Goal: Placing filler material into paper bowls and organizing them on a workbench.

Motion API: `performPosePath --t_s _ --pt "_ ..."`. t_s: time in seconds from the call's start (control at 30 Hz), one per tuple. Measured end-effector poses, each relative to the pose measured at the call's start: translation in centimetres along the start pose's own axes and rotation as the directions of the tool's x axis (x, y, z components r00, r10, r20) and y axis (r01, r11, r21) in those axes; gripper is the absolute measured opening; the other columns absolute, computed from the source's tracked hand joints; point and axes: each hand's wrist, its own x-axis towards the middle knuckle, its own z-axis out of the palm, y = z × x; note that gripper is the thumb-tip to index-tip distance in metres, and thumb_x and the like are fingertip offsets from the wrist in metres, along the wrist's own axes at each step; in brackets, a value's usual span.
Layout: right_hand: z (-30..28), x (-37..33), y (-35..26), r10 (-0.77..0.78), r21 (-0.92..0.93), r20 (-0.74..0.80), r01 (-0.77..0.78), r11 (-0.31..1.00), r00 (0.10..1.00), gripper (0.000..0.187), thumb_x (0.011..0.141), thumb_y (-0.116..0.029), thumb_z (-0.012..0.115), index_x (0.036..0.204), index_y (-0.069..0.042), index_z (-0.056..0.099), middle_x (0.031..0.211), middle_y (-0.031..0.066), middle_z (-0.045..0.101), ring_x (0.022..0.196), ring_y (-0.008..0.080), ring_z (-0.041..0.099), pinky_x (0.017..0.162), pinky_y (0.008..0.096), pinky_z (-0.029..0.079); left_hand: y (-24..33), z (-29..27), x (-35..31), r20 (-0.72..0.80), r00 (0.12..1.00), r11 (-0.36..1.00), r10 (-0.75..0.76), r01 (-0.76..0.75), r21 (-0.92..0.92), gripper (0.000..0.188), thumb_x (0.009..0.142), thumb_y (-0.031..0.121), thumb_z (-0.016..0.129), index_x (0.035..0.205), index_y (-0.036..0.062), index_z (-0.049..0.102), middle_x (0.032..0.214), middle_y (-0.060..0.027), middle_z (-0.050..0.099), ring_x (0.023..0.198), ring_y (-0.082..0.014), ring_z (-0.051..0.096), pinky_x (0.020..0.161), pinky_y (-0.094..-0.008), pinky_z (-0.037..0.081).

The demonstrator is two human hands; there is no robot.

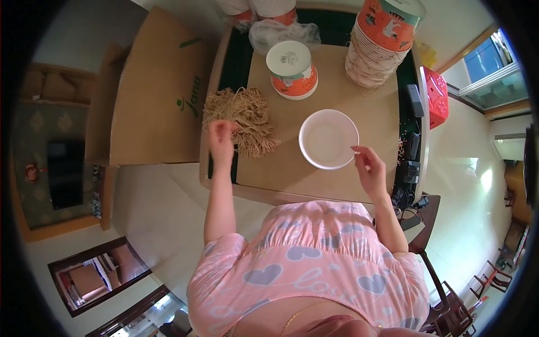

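Left hand (pixel 221 140): at the near-left side of the loose pile of thin tan strands (pixel 247 121), overlapping it in view. Left grip: fingers bunched, but can't tell if it's clamped on a strand.

Right hand (pixel 370 168): fingertips at the right rim of the round white bowl (pixel 328 140). Right grip: fingers curled, thumb close to index; can't tell if the rim is pinched or only touched.

Bowl sits upright, open side up, on the brown cardboard sheet (pixel 269 180) covering the middle of the counter (pixel 241 191). Strand pile is left of it, well apart, reaching the counter's left side.

Beyond the bowl: upside-down orange-and-white printed tub (pixel 293 67), white base up. Far right: tall stack of orange printed tubs (pixel 382 42), tan strands around its lower part. Far left: crumpled clear plastic bag (pixel 283 36) in front of more white-and-orange stacks (pixel 273 8).

Right edge: small black boxes (pixel 414 101). Large brown cardboard box (pixel 154 106) stands left of the counter.
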Motion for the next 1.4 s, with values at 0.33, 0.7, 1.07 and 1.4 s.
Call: performPosePath --t_s 0.33,0.7,1.07,1.4 --pt "4.1 -0.2 -6.0 -0.302 0.087 0.170 0.291 0.953 0.938 0.017 0.086 0.003 0.058 0.102 -0.001 0.065 0.084 0.0084 0.062 0.073 0.0143 0.059 0.063 0.0252 0.047 16.6 -3.3 -2.6 -0.379 0.783 0.847 0.493 -0.532 0.002 0.005 0.090 0.002 0.055 0.095 0.0002 0.053 0.079 -0.0105 0.059 0.072 -0.0158 0.057 0.073 -0.0298 0.048" --pt "6.7 -1.9 -3.5 -0.054 0.608 0.188 -0.073 0.791 0.981 0.011 0.089 -0.004 0.061 0.097 0.002 0.066 0.096 0.0053 0.061 0.086 0.0123 0.059 0.079 0.0263 0.047 9.7 8.8 -12.1 0.467 0.881 0.990 0.076 -0.122 0.068 0.008 0.081 0.001 0.067 0.081 0.0011 0.059 0.074 -0.0069 0.060 0.063 -0.0147 0.060 0.056 -0.0264 0.047" --pt "2.3 -1.7 -1.8 0.156 0.600 0.210 -0.253 0.759 0.965 0.009 0.095 -0.009 0.051 0.092 -0.001 0.052 0.079 0.0041 0.061 0.072 0.0101 0.056 0.063 0.0247 0.047 6.2 11.5 -12.4 0.493 0.868 0.999 -0.052 0.048 0.021 0.004 0.085 0.004 0.064 0.083 0.0001 0.062 0.076 -0.0067 0.064 0.065 -0.0131 0.062 0.063 -0.0251 0.049" --pt "0.3 -0.5 -1.2 -0.211 -0.197 0.216 0.254 0.947 0.953 0.005 0.088 -0.002 0.057 0.093 0.000 0.056 0.079 0.0137 0.059 0.062 0.0237 0.055 0.057 0.0298 0.045 4.5 16.2 -10.7 0.809 0.525 0.871 -0.265 0.490 -0.033 0.030 0.098 0.020 0.047 0.073 0.0039 0.047 0.061 0.0035 0.043 0.057 -0.0046 0.038 0.051 -0.0228 0.032"
